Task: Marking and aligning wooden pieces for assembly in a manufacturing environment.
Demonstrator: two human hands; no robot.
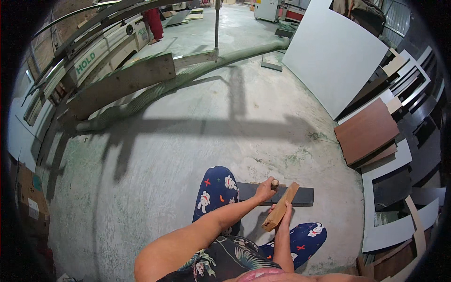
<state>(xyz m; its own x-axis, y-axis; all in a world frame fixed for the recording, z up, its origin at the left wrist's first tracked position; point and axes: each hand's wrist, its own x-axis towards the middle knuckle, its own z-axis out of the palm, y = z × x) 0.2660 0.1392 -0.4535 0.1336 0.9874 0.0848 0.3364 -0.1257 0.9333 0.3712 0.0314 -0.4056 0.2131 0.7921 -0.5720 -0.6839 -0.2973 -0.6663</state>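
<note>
My left hand (266,191) is closed around an upright tool with a round wooden handle (275,182). Its lower end is hidden, so I cannot tell what kind it is. Beneath that hand, a long dark grey board (305,196) lies across the floor in front of me. My right hand (283,214) grips a thick, light brown wooden block (282,205), which slants up and away just right of the tool. The block's far end is over the board. Tool and block appear close together but apart.
My patterned trouser knees (215,192) flank the board. A ribbed hose (188,77) crosses the floor beyond, beside a machine (105,56) at far left. Panels and offcuts (366,131) lean along the right; a cardboard box (33,197) stands left. Another person's red-clad leg (154,23) shows far off.
</note>
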